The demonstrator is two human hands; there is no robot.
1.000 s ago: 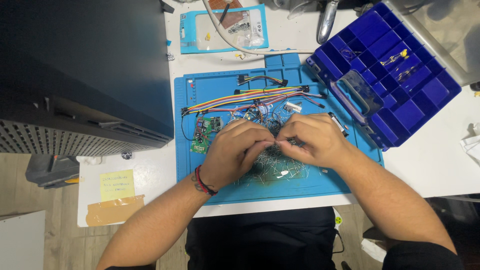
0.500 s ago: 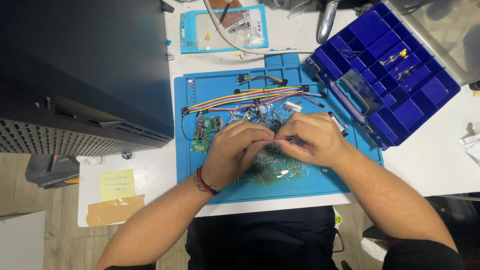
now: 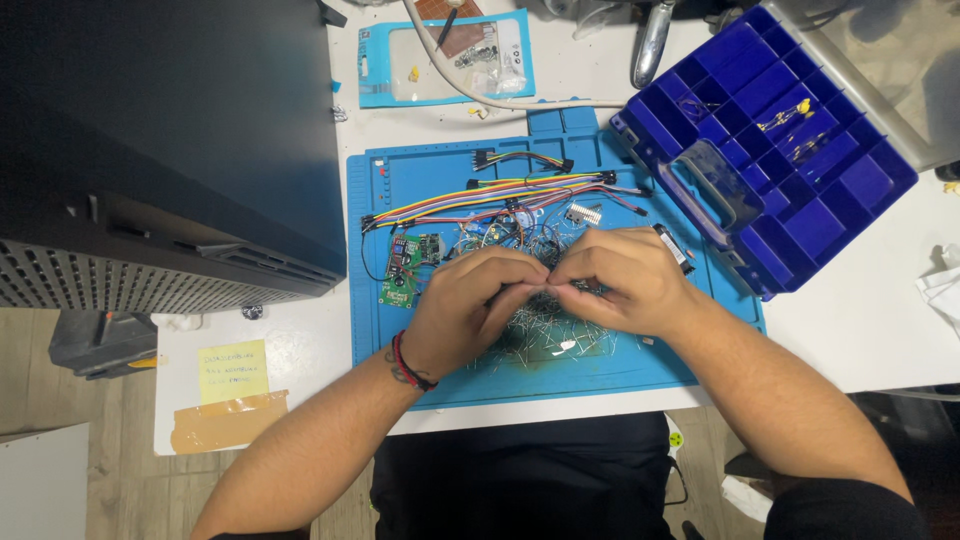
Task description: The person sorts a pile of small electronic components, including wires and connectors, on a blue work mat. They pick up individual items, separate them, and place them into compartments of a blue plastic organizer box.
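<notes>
- The left hand (image 3: 470, 305) is curled, fingertips drawn together and pinched on something small and thin where it meets the other hand; the thing itself is too small to make out.
- The right hand (image 3: 625, 280) is bent the same way, its fingertips closed and touching those of the left hand at the middle of the scene.
- Both hands hover over a loose pile of thin metal-legged electronic parts (image 3: 555, 335), which lies on the near middle of the blue rubber work mat (image 3: 380, 330).
- A red and black cord bracelet (image 3: 408, 365) sits on the left wrist.
- Just left of the left hand lies a small green circuit board (image 3: 405, 262) on the mat.
- Beyond the hands, a flat ribbon of many-coloured jumper wires (image 3: 480, 195) stretches left to right across the far part of the mat.
- To the far right stands an open dark blue plastic compartment box (image 3: 790, 170), its near edge overlapping the mat.
- A large black computer case (image 3: 150, 150) fills the left side of the white table (image 3: 880, 320).
- A yellow sticky note (image 3: 233, 370) lies at the near left of the table.
</notes>
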